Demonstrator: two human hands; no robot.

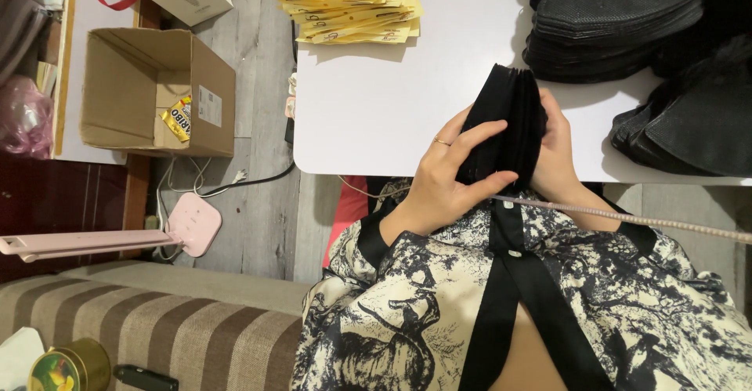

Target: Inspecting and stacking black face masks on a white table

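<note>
A white table (376, 117) is seen from above, over a grey plank floor. At its near edge one thick bundle of black mask-like pieces (509, 124) is held upright between two hands; the pieces in it cannot be counted. The bundle is clasped from one side by the left hand (442, 175), a thin ring on one finger, with fingers spread across the black face. The other side is gripped by the right hand (558, 156), largely hidden behind the bundle.

Two further heaps of black pieces (627, 23) are stacked at the table's far right, and one pile of yellow packets (348, 3) lies at its far edge. On the floor one open cardboard box (153, 89) is set, with a single yellow wrapper inside. A pink desk lamp (168, 230) and a striped sofa (157, 328) are seen nearby.
</note>
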